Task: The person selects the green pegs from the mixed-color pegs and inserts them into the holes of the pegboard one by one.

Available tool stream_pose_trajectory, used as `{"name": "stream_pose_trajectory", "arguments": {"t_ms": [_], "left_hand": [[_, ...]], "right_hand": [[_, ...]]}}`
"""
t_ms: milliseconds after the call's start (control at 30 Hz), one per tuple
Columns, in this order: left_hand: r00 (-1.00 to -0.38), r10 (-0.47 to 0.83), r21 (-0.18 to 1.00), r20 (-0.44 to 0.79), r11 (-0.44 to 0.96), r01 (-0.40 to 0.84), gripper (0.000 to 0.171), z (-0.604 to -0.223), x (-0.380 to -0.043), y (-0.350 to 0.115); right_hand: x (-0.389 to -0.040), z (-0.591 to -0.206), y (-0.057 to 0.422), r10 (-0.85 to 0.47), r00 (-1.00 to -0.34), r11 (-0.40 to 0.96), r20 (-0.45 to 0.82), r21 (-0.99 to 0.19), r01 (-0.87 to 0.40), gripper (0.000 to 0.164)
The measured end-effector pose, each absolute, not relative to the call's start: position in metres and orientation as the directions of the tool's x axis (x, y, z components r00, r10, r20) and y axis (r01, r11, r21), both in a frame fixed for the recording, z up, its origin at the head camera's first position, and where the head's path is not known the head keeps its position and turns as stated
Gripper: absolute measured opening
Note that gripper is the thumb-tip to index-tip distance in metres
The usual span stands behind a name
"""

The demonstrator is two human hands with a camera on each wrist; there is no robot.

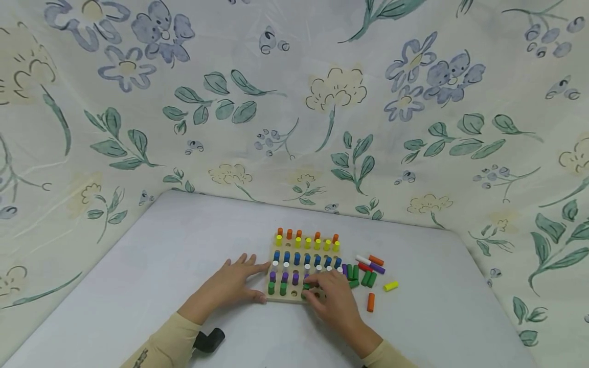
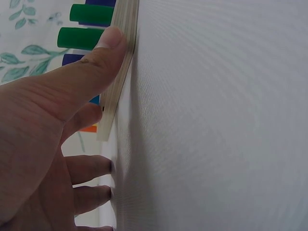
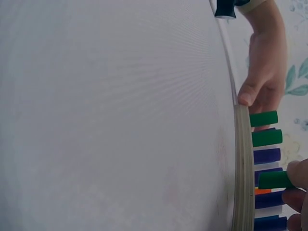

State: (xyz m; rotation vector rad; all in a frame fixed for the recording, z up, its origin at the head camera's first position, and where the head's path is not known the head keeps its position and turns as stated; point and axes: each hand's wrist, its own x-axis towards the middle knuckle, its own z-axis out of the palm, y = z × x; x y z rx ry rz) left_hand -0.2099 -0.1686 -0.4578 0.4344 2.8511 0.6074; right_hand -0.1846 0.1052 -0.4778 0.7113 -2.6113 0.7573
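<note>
A wooden pegboard lies on the table with upright pegs in colour rows: orange, yellow, blue, white, purple and green from back to front. My left hand rests at its left edge, fingers spread; in the left wrist view the thumb presses the board's front corner. My right hand pinches a green peg between thumb and fingertips, over the front row. That peg stands upright close over the board. Two green pegs sit at the left of the front row, with an open hole beside them.
Loose pegs lie right of the board: several green ones, a purple, a red, a white, a yellow and two orange, one nearer. A black object lies beside my left sleeve. Floral cloth hangs behind the table.
</note>
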Motion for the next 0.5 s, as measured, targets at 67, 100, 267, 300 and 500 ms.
{"name": "stream_pose_trajectory", "arguments": {"t_ms": [67, 100, 267, 300, 500], "left_hand": [[-0.938, 0.322, 0.426, -0.130, 0.872, 0.241, 0.084, -0.4577, -0.2101, -0.1687], [-0.938, 0.322, 0.425, -0.129, 0.873, 0.241, 0.083, -0.4580, -0.2101, -0.1689], [-0.938, 0.323, 0.422, -0.124, 0.873, 0.245, 0.084, -0.4589, -0.2099, -0.1691], [-0.938, 0.325, 0.421, -0.123, 0.873, 0.247, 0.084, -0.4590, -0.2099, -0.1690], [-0.936, 0.328, 0.421, -0.125, 0.872, 0.249, 0.084, -0.4576, -0.2094, -0.1681]], "right_hand": [[-0.1850, -0.4784, 0.1051, -0.372, -0.816, 0.735, 0.442, -0.396, -0.550, 0.022], [-0.1853, -0.4790, 0.1050, -0.372, -0.815, 0.738, 0.444, -0.391, -0.550, 0.023], [-0.1853, -0.4777, 0.1031, -0.376, -0.824, 0.750, 0.424, -0.384, -0.539, 0.024], [-0.1852, -0.4774, 0.1026, -0.375, -0.827, 0.752, 0.418, -0.385, -0.535, 0.024], [-0.1865, -0.4770, 0.0995, -0.383, -0.831, 0.752, 0.404, -0.386, -0.535, 0.023]]}}
